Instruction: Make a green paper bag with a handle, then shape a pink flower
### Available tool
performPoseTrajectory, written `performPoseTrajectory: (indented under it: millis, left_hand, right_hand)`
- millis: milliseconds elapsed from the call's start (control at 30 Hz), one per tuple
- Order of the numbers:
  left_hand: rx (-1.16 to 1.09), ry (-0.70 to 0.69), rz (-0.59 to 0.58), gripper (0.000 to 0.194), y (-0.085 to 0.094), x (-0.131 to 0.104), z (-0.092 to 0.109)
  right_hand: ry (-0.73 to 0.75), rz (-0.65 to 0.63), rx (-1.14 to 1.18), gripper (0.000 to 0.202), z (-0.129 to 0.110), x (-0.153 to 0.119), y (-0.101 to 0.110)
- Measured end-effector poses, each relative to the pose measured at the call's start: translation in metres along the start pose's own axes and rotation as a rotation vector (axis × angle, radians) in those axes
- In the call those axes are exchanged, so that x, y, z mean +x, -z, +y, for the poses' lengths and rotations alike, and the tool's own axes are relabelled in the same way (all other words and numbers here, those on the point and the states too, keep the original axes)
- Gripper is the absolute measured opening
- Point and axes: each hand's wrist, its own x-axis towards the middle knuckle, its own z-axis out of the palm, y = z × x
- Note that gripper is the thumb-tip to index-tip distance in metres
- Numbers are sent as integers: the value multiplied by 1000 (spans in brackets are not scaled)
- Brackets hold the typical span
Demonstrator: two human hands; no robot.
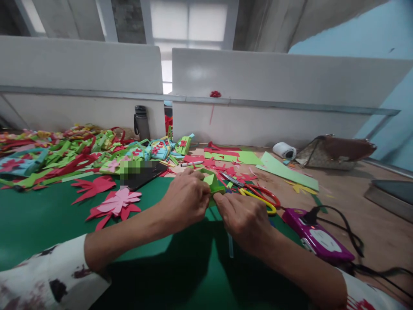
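Between my two hands is a small folded green paper piece [211,181], box-like in shape. My left hand [189,198] is closed on its left side, fingers curled in a pinch. At its lower right edge my right hand [243,217] grips it, with the fingertips partly hidden. A pale, narrow strip [230,245] hangs below my right hand. Scissors with red and yellow handles [258,196] lie just beyond the right hand. Left of my left hand, layered pink and red paper flowers [118,204] rest on the green mat [155,267].
Paper bags and strips [80,150] are heaped at the left. Green sheets [287,172] and red scraps lie behind my hands. A purple power strip [318,237] with black cords sits at right, near a handbag [338,150]. A grey bottle [141,122] and phone [148,175] stand and lie left.
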Motion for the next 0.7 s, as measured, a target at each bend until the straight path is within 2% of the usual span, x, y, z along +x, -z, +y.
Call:
performPoseTrajectory:
  millis: [200, 400, 700]
  left_hand:
    - [-70, -31, 36, 19, -9, -3, -3]
    - [-91, 4, 23, 16, -21, -5, -8]
    - [-103, 8, 23, 17, -26, -3, -9]
  right_hand:
    - [-101, -86, 97, 25, 1, -2, -2]
    - [-190, -138, 146, 25, 1, -2, -2]
    - [-136, -183, 128, 23, 0, 0, -2]
